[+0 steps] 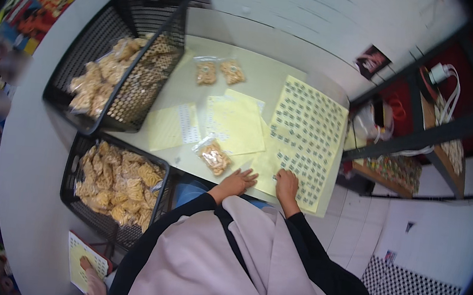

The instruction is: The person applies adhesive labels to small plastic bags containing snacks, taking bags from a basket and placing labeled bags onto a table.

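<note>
My left hand (237,183) lies with fingers stretched out at the near edge of the table, beside a clear bag of snacks (214,156). To its right, my right hand (286,188) is closed, fingertips pinched over the lower left part of a yellow sticker sheet (310,132). A small dark sticker (276,177) shows at those fingertips. Rows of dark printed stickers cover much of this sheet, while its lower left part is bare yellow. More yellow sheets (233,123) lie overlapped at the middle of the table.
Two more snack bags (219,72) lie at the table's far side. Two black plastic baskets (166,77) (68,182) with bagged snacks stand at left. A shelf rack (422,135) is at right. Another person's hand (86,264) rests on a yellow sheet at lower left.
</note>
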Demonstrator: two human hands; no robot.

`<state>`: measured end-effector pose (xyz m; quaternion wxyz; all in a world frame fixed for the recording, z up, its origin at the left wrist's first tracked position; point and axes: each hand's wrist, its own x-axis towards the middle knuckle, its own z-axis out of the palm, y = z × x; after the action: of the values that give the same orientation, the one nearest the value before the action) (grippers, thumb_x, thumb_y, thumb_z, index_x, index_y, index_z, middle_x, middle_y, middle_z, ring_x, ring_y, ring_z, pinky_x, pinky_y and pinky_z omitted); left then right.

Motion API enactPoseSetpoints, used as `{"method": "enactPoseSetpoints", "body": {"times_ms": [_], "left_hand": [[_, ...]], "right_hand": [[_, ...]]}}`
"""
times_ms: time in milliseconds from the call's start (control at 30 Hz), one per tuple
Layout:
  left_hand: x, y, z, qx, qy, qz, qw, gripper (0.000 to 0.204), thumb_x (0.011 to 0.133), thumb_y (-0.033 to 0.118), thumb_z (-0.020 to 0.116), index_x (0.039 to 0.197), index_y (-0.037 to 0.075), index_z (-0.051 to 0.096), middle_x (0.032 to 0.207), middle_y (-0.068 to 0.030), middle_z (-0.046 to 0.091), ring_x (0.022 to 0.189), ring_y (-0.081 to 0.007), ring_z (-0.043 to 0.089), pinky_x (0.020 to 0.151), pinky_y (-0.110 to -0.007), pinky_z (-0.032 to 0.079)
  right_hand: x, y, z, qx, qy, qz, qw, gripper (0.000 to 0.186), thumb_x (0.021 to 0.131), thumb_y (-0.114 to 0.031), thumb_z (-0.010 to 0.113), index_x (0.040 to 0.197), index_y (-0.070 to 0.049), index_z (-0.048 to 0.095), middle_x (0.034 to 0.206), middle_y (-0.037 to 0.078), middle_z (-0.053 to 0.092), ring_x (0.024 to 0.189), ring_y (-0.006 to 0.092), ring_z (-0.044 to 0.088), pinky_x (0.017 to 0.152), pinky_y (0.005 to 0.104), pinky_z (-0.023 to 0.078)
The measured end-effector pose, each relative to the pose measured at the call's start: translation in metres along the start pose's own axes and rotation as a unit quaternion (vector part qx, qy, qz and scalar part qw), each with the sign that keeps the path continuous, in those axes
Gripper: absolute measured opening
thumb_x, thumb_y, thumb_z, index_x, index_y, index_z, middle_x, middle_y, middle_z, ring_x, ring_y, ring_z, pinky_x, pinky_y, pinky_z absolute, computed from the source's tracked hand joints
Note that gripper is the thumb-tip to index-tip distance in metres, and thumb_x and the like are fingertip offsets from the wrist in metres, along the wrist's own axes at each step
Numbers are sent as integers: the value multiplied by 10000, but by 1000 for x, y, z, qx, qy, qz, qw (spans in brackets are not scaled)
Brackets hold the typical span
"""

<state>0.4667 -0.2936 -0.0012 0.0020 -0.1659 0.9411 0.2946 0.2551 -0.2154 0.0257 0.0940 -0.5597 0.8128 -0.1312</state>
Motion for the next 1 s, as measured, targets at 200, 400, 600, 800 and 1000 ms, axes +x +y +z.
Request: {"method": "enactPoseSetpoints", "body": {"times_ms": [200, 400, 600, 800, 1000], "left_hand": [[11, -18, 22, 32, -17, 26, 999, 445, 774, 129, 601, 1217, 132, 558, 1465, -27, 360, 1354, -277, 325, 1004, -539, 384], [13, -13, 9, -26, -27, 33, 999, 367, 843, 260, 559, 1185, 127, 573, 1466, -25, 356, 1382, -272, 266, 1068, -548, 296], [13, -15, 7, -28, -34, 17, 999, 360, 895, 203, 469, 1238, 139, 554, 1459, -6, 366, 1386, -252, 261, 1077, -543, 286], [11, -10, 1, -3, -24, 20, 1000, 373, 886, 207, 482, 1243, 130, 553, 1366, -58, 467, 1347, -261, 330, 1044, -521, 340], [13, -7, -27, -170, 29, -105, 979, 393, 837, 247, 597, 1198, 91, 585, 1139, -162, 609, 1124, -317, 549, 951, -402, 433]], "right_hand": [[3, -4, -8, 9, -76, 3, 997, 43, 845, -103, 557, 845, -60, 560, 805, 160, 612, 807, 381, 581, 696, 467, 443], [12, 4, -12, 1, -170, 10, 985, 74, 881, -111, 509, 920, -51, 491, 807, 208, 624, 795, 410, 609, 682, 484, 445], [16, -2, -20, -1, -181, -9, 984, 87, 890, -98, 471, 956, -43, 457, 814, 236, 624, 813, 435, 606, 692, 494, 441], [14, -3, -22, 1, -188, 2, 982, 89, 892, -99, 447, 963, -46, 442, 811, 262, 617, 813, 446, 603, 692, 503, 437], [11, -3, -24, 21, -194, 4, 981, 120, 915, -153, 447, 991, -61, 432, 854, 247, 612, 824, 447, 594, 696, 506, 439]]}}
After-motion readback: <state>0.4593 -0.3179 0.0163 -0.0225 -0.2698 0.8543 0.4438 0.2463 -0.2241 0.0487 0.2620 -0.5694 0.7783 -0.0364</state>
